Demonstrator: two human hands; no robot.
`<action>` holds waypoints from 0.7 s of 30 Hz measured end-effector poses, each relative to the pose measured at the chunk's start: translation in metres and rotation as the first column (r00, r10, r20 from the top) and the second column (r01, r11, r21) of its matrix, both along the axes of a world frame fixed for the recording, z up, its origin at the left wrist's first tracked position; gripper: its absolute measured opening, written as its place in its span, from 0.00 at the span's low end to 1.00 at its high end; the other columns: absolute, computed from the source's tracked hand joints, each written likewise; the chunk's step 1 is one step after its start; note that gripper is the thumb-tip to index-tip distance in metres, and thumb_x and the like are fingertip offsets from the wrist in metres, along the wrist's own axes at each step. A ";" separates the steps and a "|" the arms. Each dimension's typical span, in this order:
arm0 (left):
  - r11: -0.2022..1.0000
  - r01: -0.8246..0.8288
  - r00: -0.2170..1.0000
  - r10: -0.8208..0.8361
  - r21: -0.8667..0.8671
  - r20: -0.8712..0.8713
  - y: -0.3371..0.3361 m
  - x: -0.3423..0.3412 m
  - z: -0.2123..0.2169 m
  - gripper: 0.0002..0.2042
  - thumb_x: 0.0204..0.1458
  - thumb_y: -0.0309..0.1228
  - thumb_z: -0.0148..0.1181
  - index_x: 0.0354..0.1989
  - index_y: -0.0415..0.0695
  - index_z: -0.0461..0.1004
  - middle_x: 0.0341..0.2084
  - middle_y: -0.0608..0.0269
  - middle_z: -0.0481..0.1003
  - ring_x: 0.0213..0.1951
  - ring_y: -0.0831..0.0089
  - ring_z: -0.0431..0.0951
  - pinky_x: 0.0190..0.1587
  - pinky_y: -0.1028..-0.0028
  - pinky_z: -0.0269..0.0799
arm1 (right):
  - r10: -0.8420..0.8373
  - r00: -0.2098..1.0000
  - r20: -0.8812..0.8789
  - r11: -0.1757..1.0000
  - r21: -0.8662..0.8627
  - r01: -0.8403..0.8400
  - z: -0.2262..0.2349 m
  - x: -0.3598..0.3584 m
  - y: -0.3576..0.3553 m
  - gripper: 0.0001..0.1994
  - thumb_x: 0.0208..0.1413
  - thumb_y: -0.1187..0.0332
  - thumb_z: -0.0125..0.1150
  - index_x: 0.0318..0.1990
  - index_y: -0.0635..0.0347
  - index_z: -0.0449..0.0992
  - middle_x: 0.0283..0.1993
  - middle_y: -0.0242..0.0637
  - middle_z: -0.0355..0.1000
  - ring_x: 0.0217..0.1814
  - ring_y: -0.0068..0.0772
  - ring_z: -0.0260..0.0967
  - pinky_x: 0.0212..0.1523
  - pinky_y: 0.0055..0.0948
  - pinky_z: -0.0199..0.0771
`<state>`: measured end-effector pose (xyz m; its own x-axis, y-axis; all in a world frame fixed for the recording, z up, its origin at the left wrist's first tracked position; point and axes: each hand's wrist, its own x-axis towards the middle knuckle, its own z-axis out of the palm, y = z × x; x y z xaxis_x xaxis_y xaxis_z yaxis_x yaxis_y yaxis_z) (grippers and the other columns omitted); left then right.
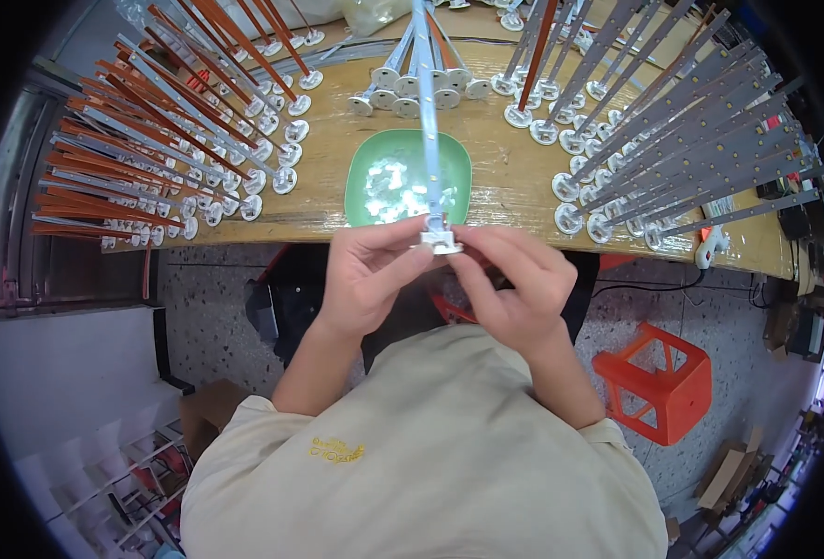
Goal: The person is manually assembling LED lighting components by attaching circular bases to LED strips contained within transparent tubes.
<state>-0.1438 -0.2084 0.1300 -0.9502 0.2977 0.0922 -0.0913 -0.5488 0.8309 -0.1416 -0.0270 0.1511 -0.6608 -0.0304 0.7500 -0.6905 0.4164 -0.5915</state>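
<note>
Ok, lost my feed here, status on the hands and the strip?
Both hands, left and right, pinch white end cap on long metal strip. Green bowl of small parts behind. Nothing in the way.

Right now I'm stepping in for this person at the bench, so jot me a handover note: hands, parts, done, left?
Left hand and right hand: both pinch a small white end cap on the near end of one long grey strip.
Green bowl on the wooden bench holds loose white caps.
Done: capped strips fanned out in piles left, centre and right.
Left: whether this cap is fully seated cannot be told.
</note>
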 end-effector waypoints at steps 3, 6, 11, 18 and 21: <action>0.998 0.022 0.997 -0.025 -0.051 -0.077 -0.025 -0.001 0.007 0.18 0.57 0.17 0.54 0.56 0.27 0.70 0.48 0.39 0.77 0.51 0.55 0.79 0.57 0.58 0.74 | 0.027 0.989 0.145 0.999 -0.026 -0.023 -0.001 -0.014 0.009 0.07 0.48 0.79 0.68 0.37 0.65 0.81 0.31 0.41 0.78 0.26 0.35 0.76 0.25 0.26 0.75; 0.984 -0.034 0.996 0.018 -0.174 -0.092 -0.048 0.004 0.001 0.18 0.57 0.18 0.55 0.56 0.27 0.70 0.46 0.40 0.78 0.49 0.56 0.80 0.56 0.58 0.75 | -0.021 0.965 0.261 0.998 0.058 0.006 -0.001 -0.033 0.011 0.06 0.49 0.78 0.66 0.36 0.63 0.81 0.33 0.41 0.79 0.31 0.38 0.77 0.30 0.31 0.77; 0.952 -0.111 0.991 0.086 -0.284 -0.100 -0.062 0.019 -0.013 0.18 0.56 0.19 0.56 0.55 0.26 0.71 0.45 0.40 0.78 0.48 0.56 0.81 0.55 0.59 0.76 | -0.218 0.912 0.348 0.820 0.572 -0.023 -0.002 -0.059 0.008 0.06 0.48 0.75 0.66 0.34 0.60 0.83 0.36 0.39 0.76 0.42 0.42 0.72 0.43 0.38 0.74; 0.945 -0.123 0.991 0.103 -0.302 -0.081 -0.056 0.029 -0.017 0.19 0.54 0.17 0.59 0.55 0.26 0.71 0.46 0.44 0.78 0.48 0.62 0.80 0.55 0.65 0.74 | -0.253 0.929 0.269 0.660 0.751 -0.038 -0.010 -0.068 -0.012 0.06 0.40 0.79 0.60 0.27 0.62 0.82 0.34 0.41 0.74 0.44 0.44 0.69 0.45 0.37 0.76; 0.955 -0.101 0.993 0.081 -0.278 -0.083 -0.059 0.026 -0.020 0.19 0.53 0.14 0.60 0.54 0.27 0.72 0.46 0.47 0.79 0.48 0.68 0.80 0.55 0.69 0.75 | -0.259 0.936 0.238 0.594 0.804 -0.040 -0.014 -0.071 -0.017 0.05 0.39 0.77 0.62 0.26 0.62 0.82 0.33 0.40 0.74 0.44 0.42 0.70 0.44 0.37 0.76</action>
<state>-0.1177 -0.2678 0.1098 -0.9687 0.2336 0.0844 0.0120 -0.2952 0.9554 -0.2121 -0.0435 0.1373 -0.8792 -0.4185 0.2278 -0.4567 0.8765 -0.1522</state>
